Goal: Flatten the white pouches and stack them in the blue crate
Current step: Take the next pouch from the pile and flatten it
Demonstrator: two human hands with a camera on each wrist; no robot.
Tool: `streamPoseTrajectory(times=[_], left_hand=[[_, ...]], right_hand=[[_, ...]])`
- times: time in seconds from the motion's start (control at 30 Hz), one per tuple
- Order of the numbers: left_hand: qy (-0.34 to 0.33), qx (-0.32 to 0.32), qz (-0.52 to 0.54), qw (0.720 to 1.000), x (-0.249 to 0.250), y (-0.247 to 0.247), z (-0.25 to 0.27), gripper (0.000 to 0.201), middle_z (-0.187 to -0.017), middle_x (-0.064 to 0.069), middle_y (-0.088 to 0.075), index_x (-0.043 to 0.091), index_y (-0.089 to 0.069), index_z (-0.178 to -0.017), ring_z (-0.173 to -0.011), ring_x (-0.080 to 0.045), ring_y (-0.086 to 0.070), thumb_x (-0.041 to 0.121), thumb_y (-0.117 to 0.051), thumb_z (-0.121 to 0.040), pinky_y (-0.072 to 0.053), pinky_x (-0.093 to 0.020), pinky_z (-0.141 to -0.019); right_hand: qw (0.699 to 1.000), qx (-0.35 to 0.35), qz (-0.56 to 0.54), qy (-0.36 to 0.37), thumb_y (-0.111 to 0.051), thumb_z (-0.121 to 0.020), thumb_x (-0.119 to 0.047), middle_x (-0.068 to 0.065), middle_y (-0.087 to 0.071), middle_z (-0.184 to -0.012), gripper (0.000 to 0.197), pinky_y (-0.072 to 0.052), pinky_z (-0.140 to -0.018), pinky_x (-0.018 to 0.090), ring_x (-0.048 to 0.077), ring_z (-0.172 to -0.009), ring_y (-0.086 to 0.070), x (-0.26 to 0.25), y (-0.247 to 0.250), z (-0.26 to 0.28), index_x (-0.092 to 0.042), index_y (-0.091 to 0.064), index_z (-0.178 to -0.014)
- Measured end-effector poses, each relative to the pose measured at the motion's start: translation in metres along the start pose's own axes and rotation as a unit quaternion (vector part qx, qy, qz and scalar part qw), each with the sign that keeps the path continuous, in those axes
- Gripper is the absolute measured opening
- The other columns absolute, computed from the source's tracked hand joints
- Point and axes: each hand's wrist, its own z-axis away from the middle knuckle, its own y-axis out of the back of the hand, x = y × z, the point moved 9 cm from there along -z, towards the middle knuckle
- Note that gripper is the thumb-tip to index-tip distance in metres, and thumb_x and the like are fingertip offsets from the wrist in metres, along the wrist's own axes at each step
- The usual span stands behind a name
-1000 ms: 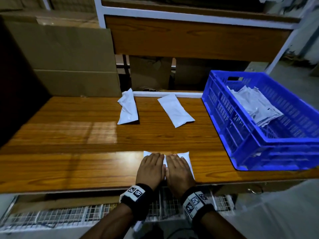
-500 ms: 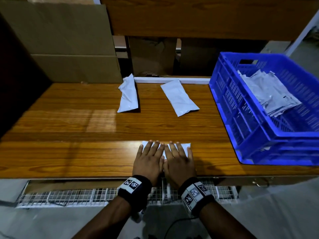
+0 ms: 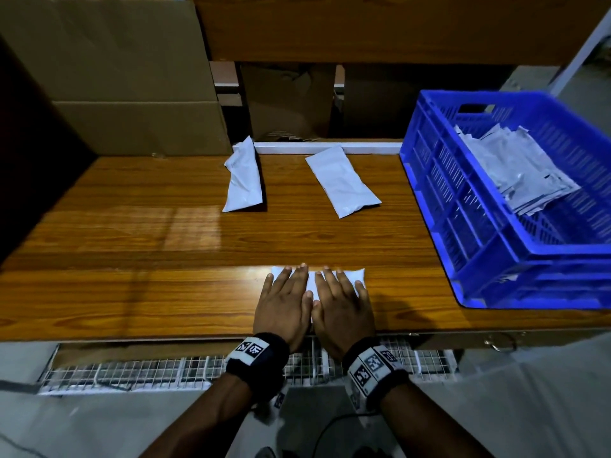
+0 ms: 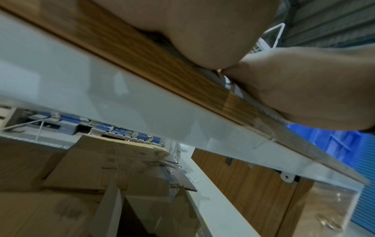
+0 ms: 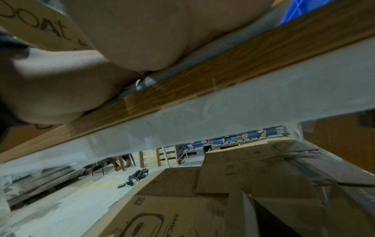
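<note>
Two cartons read "AMICA" and "oat"

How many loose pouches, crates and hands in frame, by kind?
White pouches on the table: 3 (one under both hands, two farther back)
Blue crate: 1, holding a pouch pile I can't count
Hands: 2, left hand, right hand
Total: 6
</note>
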Motion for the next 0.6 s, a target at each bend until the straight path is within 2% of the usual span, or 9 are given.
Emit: streamPoseTrajectory(times=[0.23,0.6], left_hand=[[-0.001,-0.01,-0.031,0.999,-0.0011,-0.0038,-0.0005,0.067,-0.162,0.006,-0.017,0.022,-0.01,-0.156,-0.149,-0.013,-0.007,0.044,0.002,-0.093,0.0,-0.038,-0.122],[-0.007,-0.011,-0.044,0.999,-0.0002,-0.0041,-0.0011,0.066,-0.16,0.004,-0.023,0.021,-0.018,-0.155,-0.149,-0.017,-0.012,0.043,-0.002,-0.095,-0.004,-0.041,-0.122]], right_hand=[[1.0,-0.006,-0.004,0.004,-0.028,-0.092,-0.042,0.0,-0.039,-0.153,0.059,-0.025,-0.113,0.048,0.021,-0.143,-0.031,0.0003,-0.0031,-0.0002,-0.023,-0.042,-0.146],[1.0,-0.007,-0.002,0.008,-0.027,-0.094,-0.042,0.002,-0.039,-0.153,0.057,-0.022,-0.113,0.049,0.024,-0.142,-0.031,-0.0005,-0.0032,0.0008,-0.021,-0.041,-0.146]])
